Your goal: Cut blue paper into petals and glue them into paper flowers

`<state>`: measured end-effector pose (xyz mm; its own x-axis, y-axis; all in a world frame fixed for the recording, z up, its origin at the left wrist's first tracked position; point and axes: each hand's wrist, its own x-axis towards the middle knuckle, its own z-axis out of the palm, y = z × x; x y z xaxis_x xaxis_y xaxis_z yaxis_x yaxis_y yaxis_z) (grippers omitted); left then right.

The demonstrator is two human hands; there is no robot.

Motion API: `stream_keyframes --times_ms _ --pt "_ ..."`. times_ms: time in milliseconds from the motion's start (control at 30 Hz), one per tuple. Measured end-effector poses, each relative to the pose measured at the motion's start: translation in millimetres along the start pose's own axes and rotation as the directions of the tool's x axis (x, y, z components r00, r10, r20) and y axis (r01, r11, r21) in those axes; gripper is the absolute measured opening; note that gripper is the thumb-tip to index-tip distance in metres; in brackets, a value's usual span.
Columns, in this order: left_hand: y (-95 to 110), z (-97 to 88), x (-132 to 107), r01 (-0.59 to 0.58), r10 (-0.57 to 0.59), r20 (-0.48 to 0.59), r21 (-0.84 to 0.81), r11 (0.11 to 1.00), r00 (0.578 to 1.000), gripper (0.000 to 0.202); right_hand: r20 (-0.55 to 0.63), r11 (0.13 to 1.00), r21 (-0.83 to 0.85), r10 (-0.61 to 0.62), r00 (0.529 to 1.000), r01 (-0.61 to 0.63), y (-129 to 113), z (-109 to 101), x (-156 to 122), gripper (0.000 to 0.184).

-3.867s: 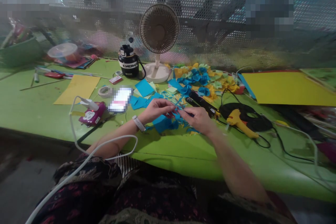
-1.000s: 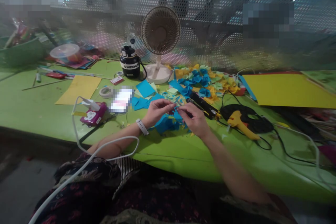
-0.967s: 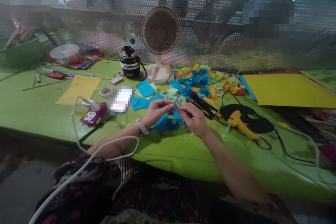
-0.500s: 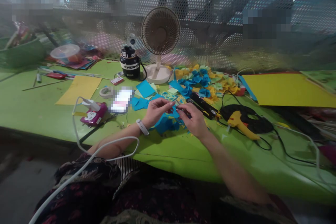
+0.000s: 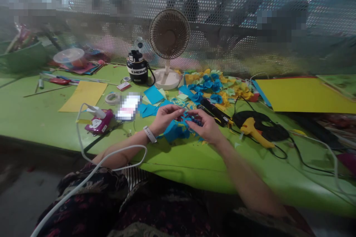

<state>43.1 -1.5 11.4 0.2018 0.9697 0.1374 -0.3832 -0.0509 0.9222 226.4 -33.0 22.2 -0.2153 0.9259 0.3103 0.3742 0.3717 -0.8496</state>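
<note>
My left hand (image 5: 167, 117) and my right hand (image 5: 205, 127) meet above the green table, their fingertips pinched on a small bunched piece of blue paper (image 5: 192, 119). Larger torn blue paper scraps (image 5: 174, 132) lie just below my hands. Close to my right hand rests a black hot glue pen (image 5: 214, 112), not held. A yellow glue gun (image 5: 251, 129) lies further right on its black cable. Folded blue, yellow and pale green paper flowers (image 5: 214, 83) are heaped beyond my hands.
A small fan (image 5: 169, 33) and a black flask (image 5: 137, 68) stand at the back. A blurred phone (image 5: 128, 106), tape roll (image 5: 111, 98) and pink device (image 5: 99, 121) lie left. Yellow card sheets (image 5: 303, 94) lie right. White cable (image 5: 91, 166) crosses my lap.
My hands have drawn closer together, and the blue paper between my fingertips now looks more bunched. The view has shifted only slightly.
</note>
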Motion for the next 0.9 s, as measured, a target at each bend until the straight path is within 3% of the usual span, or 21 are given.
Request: stream_keyframes --times_ms 100,233,433,700,800,900 --pt "2.5 0.6 -0.1 -0.007 0.007 -0.036 -0.008 1.0 0.999 0.043 -0.098 0.988 -0.12 -0.11 0.989 0.098 -0.5 1.8 0.2 0.022" --pt "4.5 0.9 0.3 -0.029 0.029 -0.051 0.004 1.0 0.998 0.043 -0.113 0.97 -0.153 -0.209 0.971 0.191 3.1 2.3 1.1 0.015" --pt "4.8 0.7 0.9 -0.037 0.037 -0.031 -0.002 0.999 0.999 0.043 -0.078 0.989 -0.067 -0.136 0.988 0.131 7.3 -0.4 2.2 0.02" --pt "-1.7 -3.2 2.2 0.014 -0.014 -0.005 -0.007 1.0 1.0 0.041 0.042 0.994 0.102 0.036 0.998 -0.04 0.5 -3.2 3.2 0.022" --pt "-1.3 -2.3 1.2 0.002 -0.002 -0.029 -0.018 1.0 1.0 0.039 -0.012 0.999 0.048 0.006 1.0 -0.006 0.7 -0.7 1.4 0.024" --pt "1.9 0.7 -0.7 -0.037 0.038 -0.088 0.013 0.999 0.995 0.038 -0.129 0.988 -0.118 -0.117 0.985 0.102 2.4 3.0 0.1 0.023"
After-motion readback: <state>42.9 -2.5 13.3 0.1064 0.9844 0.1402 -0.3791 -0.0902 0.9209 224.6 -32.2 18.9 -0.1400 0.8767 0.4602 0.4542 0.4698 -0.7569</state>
